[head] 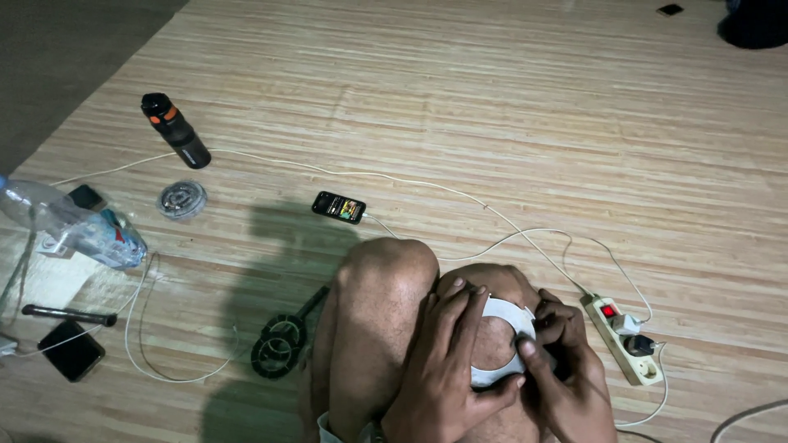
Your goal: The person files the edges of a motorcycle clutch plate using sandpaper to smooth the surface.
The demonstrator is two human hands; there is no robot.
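The scene is being viewed by a single head-worn camera, looking steeply down and forward over the raised knees at six o'clock; the floor mat (509,123) is being framed toward twelve o'clock.

- Pale woven straw mat (509,107) covers the floor, carrying everything.
- Just right of the right hand (566,369): cream power strip (621,338), red switch lit, plugs in.
- Up-left of the left hand (447,361): black phone (338,207), screen glowing, on a thin white cable (460,195).
- Left of it: black ringed plastic part (279,344).
- Far left: black bottle with orange band (175,130), round clear lid (181,199), crumpled clear plastic bottle (78,226), dark phone (71,350).
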